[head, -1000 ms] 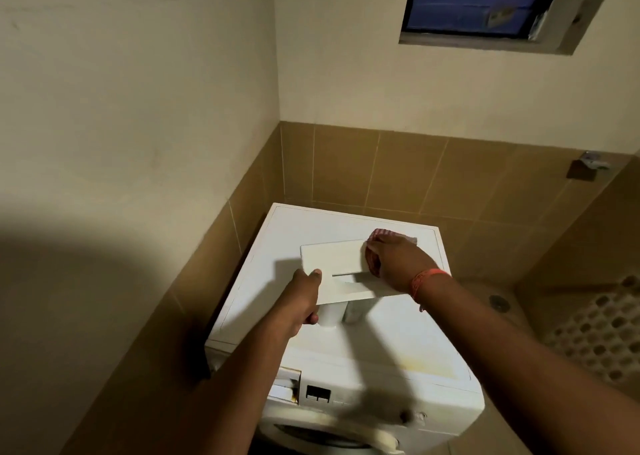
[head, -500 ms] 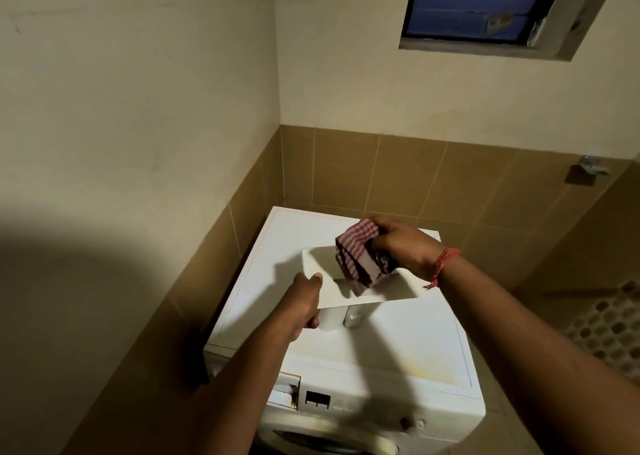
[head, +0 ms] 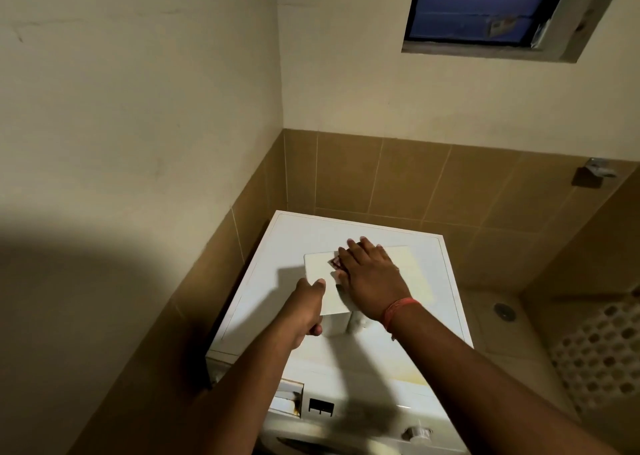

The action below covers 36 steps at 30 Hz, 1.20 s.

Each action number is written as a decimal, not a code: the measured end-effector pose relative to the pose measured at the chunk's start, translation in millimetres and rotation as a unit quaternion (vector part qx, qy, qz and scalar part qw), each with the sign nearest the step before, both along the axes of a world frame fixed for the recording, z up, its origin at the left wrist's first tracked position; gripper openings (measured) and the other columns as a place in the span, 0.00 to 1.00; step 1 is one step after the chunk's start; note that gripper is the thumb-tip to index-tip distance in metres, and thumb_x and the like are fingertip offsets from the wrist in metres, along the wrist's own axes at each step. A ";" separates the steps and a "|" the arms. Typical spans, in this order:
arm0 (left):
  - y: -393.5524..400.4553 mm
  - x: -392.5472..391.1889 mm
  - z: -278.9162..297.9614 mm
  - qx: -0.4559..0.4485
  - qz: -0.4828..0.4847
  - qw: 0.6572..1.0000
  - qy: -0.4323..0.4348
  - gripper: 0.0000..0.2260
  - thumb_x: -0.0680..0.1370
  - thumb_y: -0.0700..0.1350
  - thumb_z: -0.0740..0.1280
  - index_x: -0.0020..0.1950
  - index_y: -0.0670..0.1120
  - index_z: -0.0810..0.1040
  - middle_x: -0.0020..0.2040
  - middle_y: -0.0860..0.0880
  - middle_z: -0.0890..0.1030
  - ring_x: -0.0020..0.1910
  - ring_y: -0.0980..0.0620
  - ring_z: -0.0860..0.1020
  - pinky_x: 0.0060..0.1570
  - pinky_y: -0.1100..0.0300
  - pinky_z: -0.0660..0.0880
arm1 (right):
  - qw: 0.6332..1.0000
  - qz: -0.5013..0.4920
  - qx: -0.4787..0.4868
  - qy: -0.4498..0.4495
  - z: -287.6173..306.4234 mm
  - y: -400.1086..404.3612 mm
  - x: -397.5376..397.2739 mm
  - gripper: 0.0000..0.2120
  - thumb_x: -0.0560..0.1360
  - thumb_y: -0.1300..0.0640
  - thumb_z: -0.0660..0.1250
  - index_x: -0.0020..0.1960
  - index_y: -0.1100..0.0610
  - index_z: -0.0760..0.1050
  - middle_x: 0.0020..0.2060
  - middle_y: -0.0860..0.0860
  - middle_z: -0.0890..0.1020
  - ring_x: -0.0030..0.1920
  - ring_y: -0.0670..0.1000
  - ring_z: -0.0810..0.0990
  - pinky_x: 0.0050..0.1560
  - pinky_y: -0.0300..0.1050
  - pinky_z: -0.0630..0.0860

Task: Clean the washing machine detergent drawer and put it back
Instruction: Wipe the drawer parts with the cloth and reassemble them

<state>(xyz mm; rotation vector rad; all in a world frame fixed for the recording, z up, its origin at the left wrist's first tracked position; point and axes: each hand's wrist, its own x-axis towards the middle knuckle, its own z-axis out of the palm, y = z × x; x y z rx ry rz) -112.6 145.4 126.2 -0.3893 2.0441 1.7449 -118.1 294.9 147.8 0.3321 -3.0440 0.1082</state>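
Note:
The white detergent drawer (head: 320, 267) lies upside down on top of the white washing machine (head: 374, 354). My left hand (head: 306, 311) grips the drawer's near left edge. My right hand (head: 369, 274) lies flat on the drawer and presses a red checked cloth (head: 335, 262) against it; only a corner of the cloth shows by the fingers. The empty drawer slot (head: 289, 397) is at the machine's front top left.
The machine stands in a corner between a plain left wall and a brown tiled back wall (head: 415, 181). A window (head: 485, 8) is high up. A floor drain (head: 504, 311) and a perforated white basket (head: 602, 354) are at the right.
My right hand had lifted the bunched cloth above the drawer; now it has come down flat onto the drawer with the cloth under it. The left hand keeps its hold.

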 end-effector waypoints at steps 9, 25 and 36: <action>-0.2 3.0 2.2 -0.027 -0.009 1.000 0.004 0.15 0.83 0.54 0.54 0.64 0.46 0.66 0.47 0.47 0.73 0.37 0.50 0.69 0.23 0.63 0.67 | 0.995 -0.100 0.012 -0.024 -2.3 36.9 -20.9 0.26 0.83 0.42 0.46 0.77 0.51 0.62 0.77 0.52 0.63 0.78 0.57 0.56 0.76 0.53 0.56; 0.3 -0.3 2.5 -0.017 -0.011 1.000 -0.002 0.16 0.83 0.54 0.55 0.64 0.45 0.66 0.48 0.47 0.73 0.40 0.49 0.70 0.23 0.63 0.68 | 0.998 0.054 -0.013 0.012 14.1 39.7 -31.9 0.18 0.85 0.52 0.53 0.68 0.56 0.74 0.65 0.55 0.77 0.67 0.55 0.70 0.71 0.43 0.57; 3.5 -0.2 1.4 -0.025 -0.008 1.000 -0.007 0.18 0.82 0.47 0.52 0.72 0.48 0.60 0.47 0.48 0.73 0.34 0.51 0.70 0.22 0.64 0.66 | 0.989 0.145 -0.026 0.008 1.9 -39.2 -37.9 0.20 0.80 0.55 0.63 0.70 0.59 0.72 0.67 0.58 0.75 0.70 0.62 0.68 0.74 0.53 0.61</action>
